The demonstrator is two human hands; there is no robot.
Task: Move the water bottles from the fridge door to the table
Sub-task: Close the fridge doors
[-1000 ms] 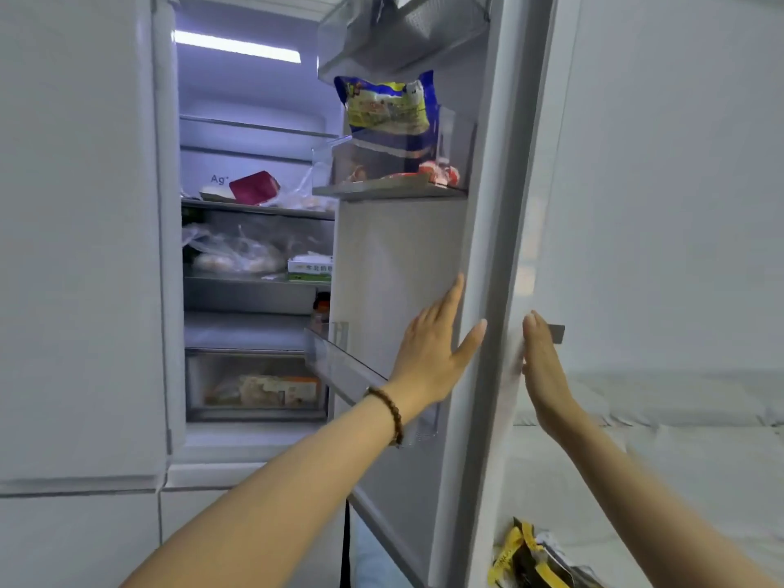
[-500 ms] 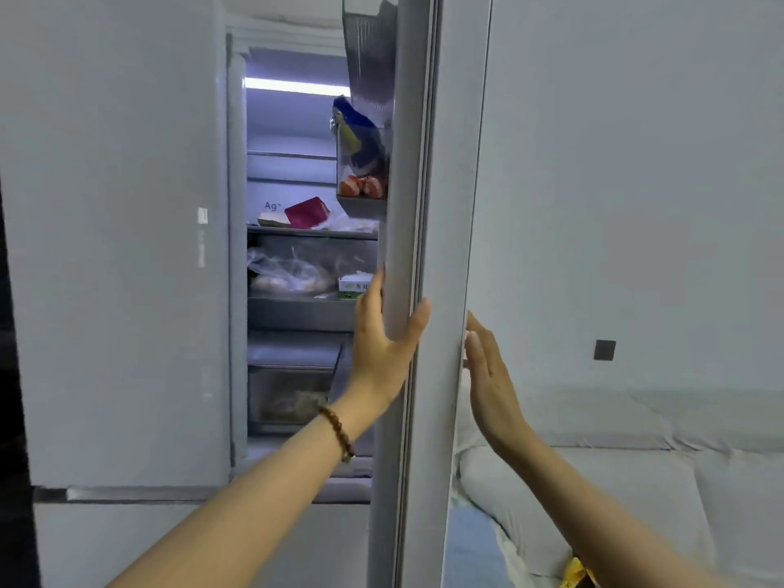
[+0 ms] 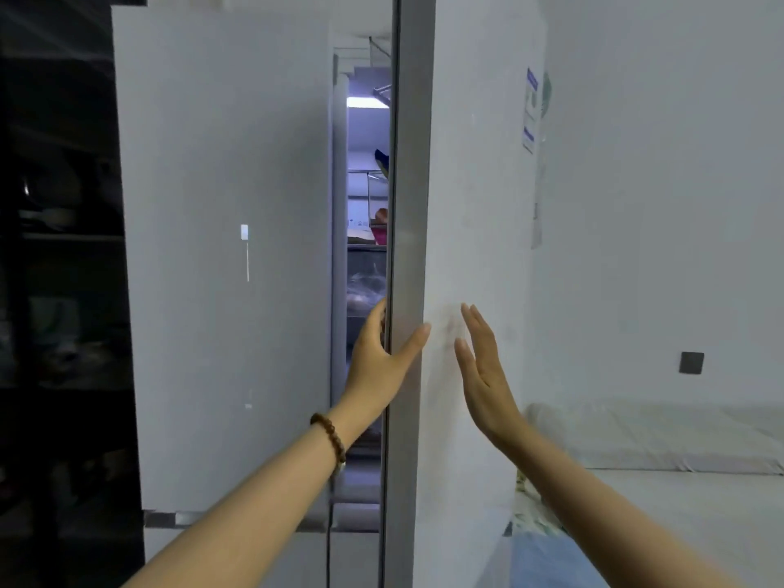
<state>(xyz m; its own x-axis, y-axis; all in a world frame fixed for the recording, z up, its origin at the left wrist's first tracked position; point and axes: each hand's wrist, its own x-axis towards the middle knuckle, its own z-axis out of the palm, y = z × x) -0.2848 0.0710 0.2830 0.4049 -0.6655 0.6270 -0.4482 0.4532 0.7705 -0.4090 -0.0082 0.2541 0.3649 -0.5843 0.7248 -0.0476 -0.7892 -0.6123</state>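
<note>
Fingers of the left hand (image 3: 377, 358) are hooked round the free edge of the fridge door (image 3: 462, 248), the thumb lying across its grey edge strip and the other fingertips tucked out of sight on the inner side. A beaded bracelet (image 3: 331, 439) sits on that wrist. The right hand (image 3: 483, 367) is flat and released, fingers straight, palm turned to the door's white outer face; whether it touches the panel or hovers just off it cannot be told.

Only a narrow lit slot (image 3: 367, 269) shows between this door and the closed left door (image 3: 225, 248), with bits of a blue packet, something red and a plastic bag inside. No water bottles are visible: the door bins face away from the camera, and no tabletop is in view either, so whether any bottles remain in the door cannot be judged from here.

The plain risk is a pinch. If the door swings toward the cabinet while the left fingers are wrapped round its edge, they could be caught in the gap, and a push from the flat right palm would cause just that. If the door is instead pulled wide in a hurry, loose goods in the door shelves could shift or tip, and the door could swing toward the white cushioned seat (image 3: 657, 435) at the right.
</note>
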